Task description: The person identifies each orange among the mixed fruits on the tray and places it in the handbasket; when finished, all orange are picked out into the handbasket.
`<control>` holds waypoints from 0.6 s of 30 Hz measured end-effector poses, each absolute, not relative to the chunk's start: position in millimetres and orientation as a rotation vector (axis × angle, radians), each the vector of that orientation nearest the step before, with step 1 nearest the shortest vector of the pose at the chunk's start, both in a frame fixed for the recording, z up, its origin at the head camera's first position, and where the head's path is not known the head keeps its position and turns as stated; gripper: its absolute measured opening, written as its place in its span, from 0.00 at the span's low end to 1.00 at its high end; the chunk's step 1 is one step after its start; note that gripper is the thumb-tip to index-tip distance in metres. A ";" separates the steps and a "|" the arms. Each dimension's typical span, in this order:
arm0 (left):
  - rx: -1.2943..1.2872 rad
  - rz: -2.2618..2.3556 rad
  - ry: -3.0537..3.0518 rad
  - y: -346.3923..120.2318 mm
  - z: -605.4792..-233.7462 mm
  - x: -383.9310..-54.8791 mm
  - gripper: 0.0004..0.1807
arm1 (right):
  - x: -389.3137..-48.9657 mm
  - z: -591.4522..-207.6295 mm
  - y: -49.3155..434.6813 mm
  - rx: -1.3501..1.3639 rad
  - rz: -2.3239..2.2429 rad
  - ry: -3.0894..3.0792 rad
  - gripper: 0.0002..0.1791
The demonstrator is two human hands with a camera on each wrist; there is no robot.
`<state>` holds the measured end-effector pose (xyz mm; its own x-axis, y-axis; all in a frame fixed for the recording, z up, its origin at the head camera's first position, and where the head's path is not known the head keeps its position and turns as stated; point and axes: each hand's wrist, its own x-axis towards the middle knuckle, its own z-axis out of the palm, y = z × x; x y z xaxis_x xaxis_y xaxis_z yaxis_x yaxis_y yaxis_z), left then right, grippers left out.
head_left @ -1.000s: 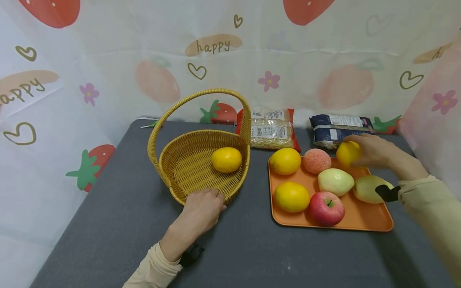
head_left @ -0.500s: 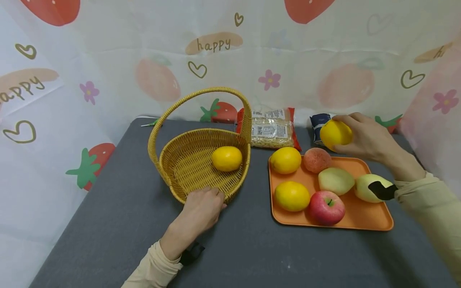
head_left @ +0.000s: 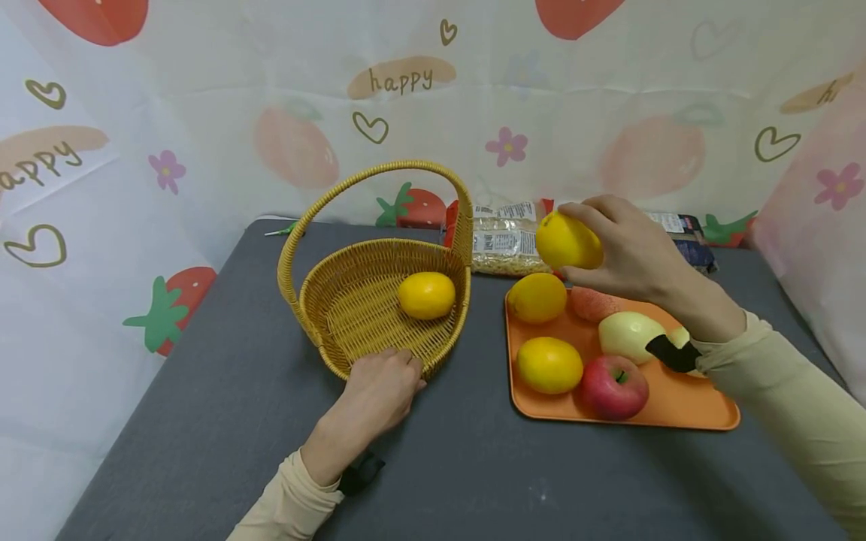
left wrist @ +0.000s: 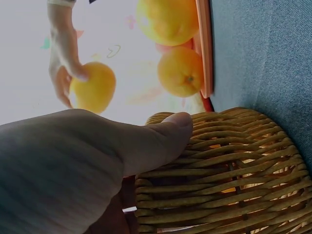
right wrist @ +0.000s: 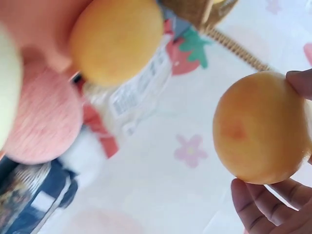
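Note:
My left hand (head_left: 384,391) grips the near rim of a yellow wicker basket (head_left: 352,330); in the left wrist view its thumb (left wrist: 165,139) lies over the woven edge. One lemon (head_left: 427,295) lies inside, at the basket's right. Above the back left corner of an orange tray (head_left: 676,406), my right hand (head_left: 629,248) holds another lemon (head_left: 567,240) between thumb and fingers, as the right wrist view also shows. On the tray lie two more lemons (head_left: 549,365), a red apple (head_left: 615,387), a pale green fruit (head_left: 631,337) and a rough pink ball-shaped fruit (head_left: 594,303). My right wrist partly hides another pale fruit.
A clear and red food packet (head_left: 504,244) lies behind the tray, with a dark blue packet (head_left: 686,237) to its right, partly hidden by my right hand. A small green object (head_left: 280,231) is at the back left. A patterned cloth (head_left: 433,113) hangs behind the grey table (head_left: 203,421).
My right hand has carried the lemon up and left, from the tray's back right to above its back left corner. The left hand has stayed on the basket rim.

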<state>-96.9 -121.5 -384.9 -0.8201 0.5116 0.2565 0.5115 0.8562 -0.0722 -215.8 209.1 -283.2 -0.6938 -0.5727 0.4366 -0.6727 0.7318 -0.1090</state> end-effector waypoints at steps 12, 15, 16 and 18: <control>-0.793 -0.011 -2.739 -122.6 -386.8 -98.0 0.13 | -210.5 -283.7 163.7 1.162 0.366 -2.425 0.40; -0.792 -0.013 -2.739 -122.9 -387.5 -98.2 0.13 | -209.4 -286.1 153.0 1.206 0.386 -2.389 0.40; -0.791 -0.013 -2.739 -123.0 -387.5 -98.2 0.13 | -208.9 -287.1 149.6 1.218 0.389 -2.378 0.40; -0.790 -0.012 -2.739 -123.1 -387.6 -98.3 0.13 | -207.9 -289.6 142.4 1.245 0.394 -2.362 0.40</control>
